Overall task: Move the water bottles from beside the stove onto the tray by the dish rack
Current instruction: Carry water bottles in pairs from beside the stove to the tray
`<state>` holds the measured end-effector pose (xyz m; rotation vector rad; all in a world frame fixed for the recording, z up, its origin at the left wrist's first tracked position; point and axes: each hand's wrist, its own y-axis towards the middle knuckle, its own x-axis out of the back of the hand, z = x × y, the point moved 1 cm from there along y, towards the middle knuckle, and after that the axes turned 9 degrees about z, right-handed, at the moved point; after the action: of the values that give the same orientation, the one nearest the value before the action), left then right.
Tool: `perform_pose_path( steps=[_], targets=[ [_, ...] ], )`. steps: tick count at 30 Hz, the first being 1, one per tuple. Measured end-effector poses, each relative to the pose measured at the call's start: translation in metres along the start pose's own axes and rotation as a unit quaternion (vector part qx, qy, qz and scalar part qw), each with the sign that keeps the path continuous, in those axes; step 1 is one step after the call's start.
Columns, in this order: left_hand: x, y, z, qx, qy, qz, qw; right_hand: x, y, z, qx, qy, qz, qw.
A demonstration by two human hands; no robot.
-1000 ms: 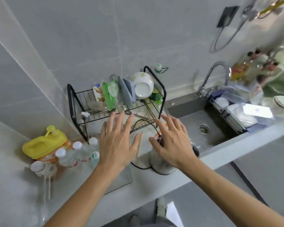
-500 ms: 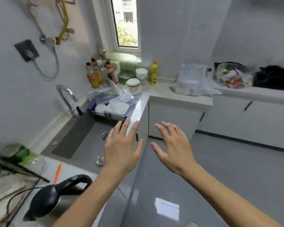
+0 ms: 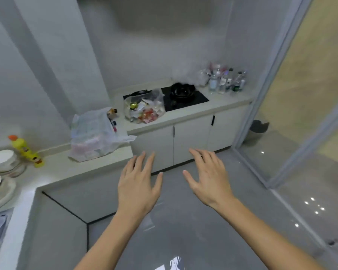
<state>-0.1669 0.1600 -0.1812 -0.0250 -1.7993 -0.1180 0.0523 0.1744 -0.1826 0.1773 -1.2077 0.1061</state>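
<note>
Several water bottles (image 3: 225, 81) stand in a cluster on the far counter, just right of the black stove (image 3: 184, 98), which has a dark pan on it. My left hand (image 3: 140, 183) and my right hand (image 3: 208, 177) are both held out over the grey floor, fingers spread, holding nothing. Both hands are well short of the bottles. The tray and the dish rack are out of view.
A clear bag of rubbish (image 3: 144, 108) lies left of the stove and a white plastic bag (image 3: 96, 133) sits at the counter corner. A yellow bottle (image 3: 26, 151) and stacked white dishes (image 3: 0, 162) are at the left. A glass sliding door (image 3: 300, 94) bounds the right.
The view has swung right from the dish rack, past the sink, to the stove counter. Both hands stay spread and empty in front of me.
</note>
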Motion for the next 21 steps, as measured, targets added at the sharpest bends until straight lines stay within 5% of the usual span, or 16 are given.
perform_pose_path(
  steps=[21],
  targets=[
    [-0.087, 0.497, -0.143, -0.202, -0.032, 0.050, 0.978, 0.031, 0.337, -0.230, -0.188, 0.003, -0.046, 0.981]
  ],
)
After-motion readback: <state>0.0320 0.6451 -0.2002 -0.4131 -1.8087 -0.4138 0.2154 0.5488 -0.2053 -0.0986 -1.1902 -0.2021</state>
